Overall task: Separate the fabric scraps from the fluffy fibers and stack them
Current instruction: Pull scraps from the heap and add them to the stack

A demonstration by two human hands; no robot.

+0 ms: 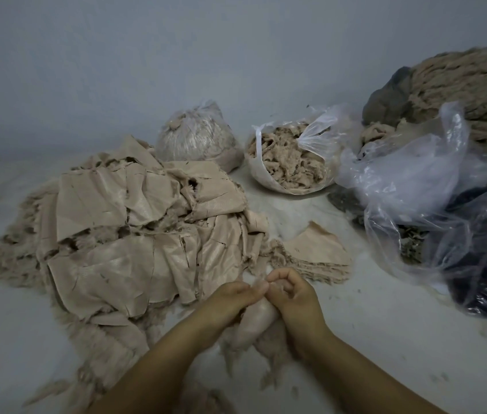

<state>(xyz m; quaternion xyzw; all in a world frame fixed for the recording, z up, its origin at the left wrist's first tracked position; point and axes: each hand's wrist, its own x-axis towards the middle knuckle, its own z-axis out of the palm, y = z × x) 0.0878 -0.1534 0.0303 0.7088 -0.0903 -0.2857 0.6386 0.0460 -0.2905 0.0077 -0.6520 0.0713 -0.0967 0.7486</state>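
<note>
A small beige fabric scrap with fluffy fibers clinging to its edges [255,319] is sitting low in the middle of the view, held just above the pale grey floor [385,339]. The left hand [230,300] is pinching its upper edge with curled fingers; the right hand [291,292] is gripping it from the other side, fingers curled, both hands touching. Just beyond the hands a short stack of flat beige scraps [315,253] is lying on the floor. To the left a large heap of beige fabric pieces [134,225] is spreading. Farther back two clear plastic bags are standing, one tied shut [199,135], one open with beige fluff [291,158]. Crumpled plastic over dark material [451,222] is lying at right.
</note>
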